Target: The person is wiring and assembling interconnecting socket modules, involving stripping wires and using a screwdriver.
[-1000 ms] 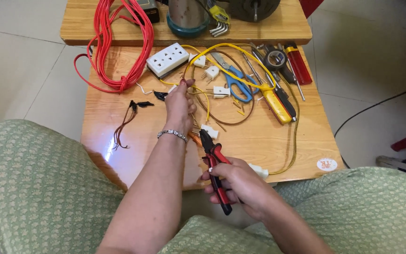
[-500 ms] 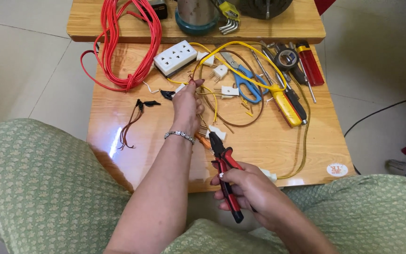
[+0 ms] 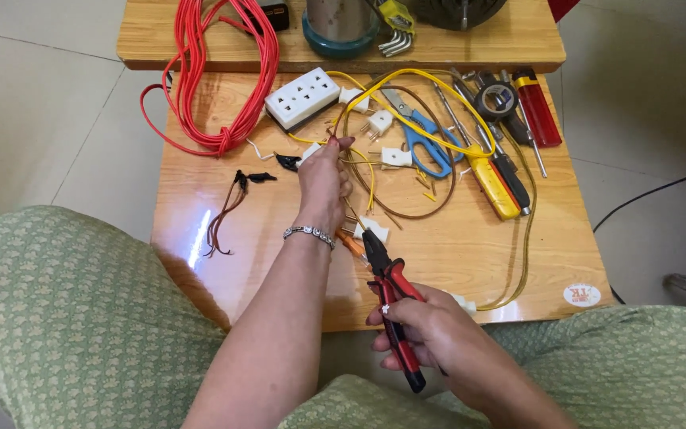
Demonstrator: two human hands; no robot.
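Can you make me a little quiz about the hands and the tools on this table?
1. True or false: the right hand holds red-and-black pliers.
2. What does the left hand pinch? A) yellow wire B) blue-handled scissors C) red lighter
3. What colour is the big coil of cable lying left of the white socket strip?

Key: 1 true; 2 A; 3 red.
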